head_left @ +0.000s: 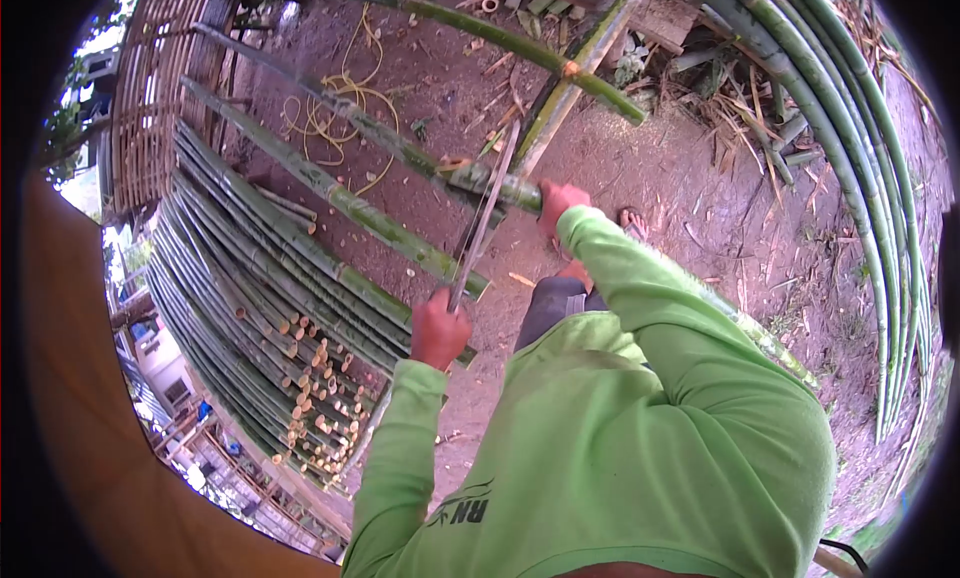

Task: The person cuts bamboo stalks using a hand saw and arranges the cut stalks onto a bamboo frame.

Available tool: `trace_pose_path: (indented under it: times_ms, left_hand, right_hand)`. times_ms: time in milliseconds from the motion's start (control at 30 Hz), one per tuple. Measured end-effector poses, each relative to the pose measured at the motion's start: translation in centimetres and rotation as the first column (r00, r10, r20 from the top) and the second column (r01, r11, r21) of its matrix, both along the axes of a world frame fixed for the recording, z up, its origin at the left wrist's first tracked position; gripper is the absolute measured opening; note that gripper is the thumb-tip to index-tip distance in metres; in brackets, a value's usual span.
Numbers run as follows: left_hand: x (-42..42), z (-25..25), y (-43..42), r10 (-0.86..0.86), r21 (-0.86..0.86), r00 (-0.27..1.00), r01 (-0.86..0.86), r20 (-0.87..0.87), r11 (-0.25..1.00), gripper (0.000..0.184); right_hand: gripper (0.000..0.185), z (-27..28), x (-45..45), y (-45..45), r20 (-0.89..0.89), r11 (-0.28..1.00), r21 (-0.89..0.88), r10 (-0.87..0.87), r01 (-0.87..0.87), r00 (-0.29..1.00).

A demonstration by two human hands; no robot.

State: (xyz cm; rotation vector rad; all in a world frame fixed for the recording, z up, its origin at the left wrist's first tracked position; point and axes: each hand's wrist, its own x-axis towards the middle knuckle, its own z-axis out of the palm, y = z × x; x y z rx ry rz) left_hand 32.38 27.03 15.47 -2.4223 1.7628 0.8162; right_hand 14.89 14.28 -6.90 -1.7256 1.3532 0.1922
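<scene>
My left hand is closed around the handle end of a long, thin-bladed tool, whose blade points up and away from me. The blade crosses a green bamboo pole near its right end; whether it touches or cuts into the pole is too small to tell. Beyond the blade, my right hand grips the end of that same pole. A slanting bamboo support stands close to this end. Another green pole lies nearer me, its end beside the blade.
Many bamboo poles are stacked at left, near a slatted bamboo panel. Long curved-looking poles lie at right. A yellow cord is loose on the dirt. Bamboo scraps are heaped at upper right. Feet in sandals show below.
</scene>
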Motion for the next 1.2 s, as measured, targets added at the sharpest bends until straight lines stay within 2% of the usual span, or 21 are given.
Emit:
trace_pose_path:
  times_ms: [67,167,300,400,433,500,567,700,800,867,967,1000,1033,1100,1200]
  left_hand:
    - [-0.6,-0.1,0.1,0.037,-0.006,0.999,-0.037,-0.029,0.999,0.010]
    - [-1.0,0.8,2.5,0.051,-0.074,0.997,-0.055,-0.063,0.996,0.018]
    - [-0.5,4.4,5.6,0.118,0.044,0.990,-0.115,-0.082,0.992,0.017]
    - [-0.7,-2.6,-0.5,-0.020,0.005,1.000,0.020,-0.012,1.000,0.014]
    - [-1.3,-4.0,-2.5,-0.035,-0.003,0.999,0.035,-0.025,0.999,0.013]
    - [-1.9,-5.0,-5.2,-0.020,-0.017,0.998,0.019,-0.060,1.000,0.011]
    - [-1.5,-3.3,-5.7,0.064,0.010,0.994,-0.064,-0.085,0.998,0.011]
    - [-1.7,-2.8,-8.5,-0.034,-0.032,0.996,0.032,-0.085,0.999,0.013]
    - [-0.8,1.2,-5.1,-0.028,0.075,0.999,0.030,-0.037,0.997,0.015]
    - [-0.3,5.0,-1.3,0.022,0.037,0.996,-0.019,-0.088,0.999,0.014]
    - [-0.2,6.5,0.2,0.003,0.073,1.000,-0.001,-0.020,0.997,0.015]
    - [0.0,5.1,-1.0,0.001,0.025,0.998,0.001,-0.071,1.000,0.014]
    - [-0.1,2.8,-2.7,0.005,-0.027,0.992,-0.008,-0.125,1.000,0.013]
    - [-0.9,-3.1,-8.0,0.000,0.022,0.997,0.002,-0.082,1.000,0.009]
    - [-1.9,-3.1,-9.5,-0.066,-0.052,0.994,0.061,-0.083,0.997,0.007]
  right_hand:
    - [0.047,-0.6,0.0,-0.1,0.013,0.999,-0.043,-0.015,0.015,1.000]
    - [0.045,0.0,0.4,0.3,-0.020,0.999,-0.040,0.016,-0.017,1.000]
    - [0.044,-0.6,0.7,0.6,-0.053,0.999,-0.043,-0.001,-0.001,0.999]
    - [0.044,0.0,0.8,0.7,-0.055,0.998,-0.064,-0.020,0.016,0.998]
    - [0.044,0.1,0.6,0.2,-0.032,0.999,-0.036,-0.014,0.013,0.999]
    - [0.036,0.2,-0.5,-1.7,-0.016,0.996,-0.094,0.012,-0.014,1.000]
    - [0.031,1.1,-0.7,-1.4,-0.020,0.992,-0.120,0.038,-0.040,0.999]
    - [0.040,0.4,-0.2,-3.3,-0.052,0.989,-0.134,-0.070,0.062,0.996]
    - [0.040,0.8,0.0,-3.3,-0.072,0.987,-0.138,-0.088,0.077,0.994]
    - [0.040,0.8,0.0,-3.2,-0.058,0.989,-0.122,-0.089,0.081,0.994]
    - [0.031,1.4,-0.4,-3.7,-0.026,0.989,-0.132,-0.074,0.070,0.997]
    - [0.026,1.3,-0.5,-3.8,-0.016,0.988,-0.142,-0.071,0.068,0.997]
    - [0.031,0.7,-0.3,-3.9,-0.026,0.989,-0.132,-0.077,0.073,0.997]
    - [0.042,-0.1,-0.2,-3.6,-0.053,0.990,-0.115,-0.084,0.078,0.995]
    - [0.043,0.7,-0.7,-4.1,-0.048,0.995,-0.089,-0.042,0.038,0.998]
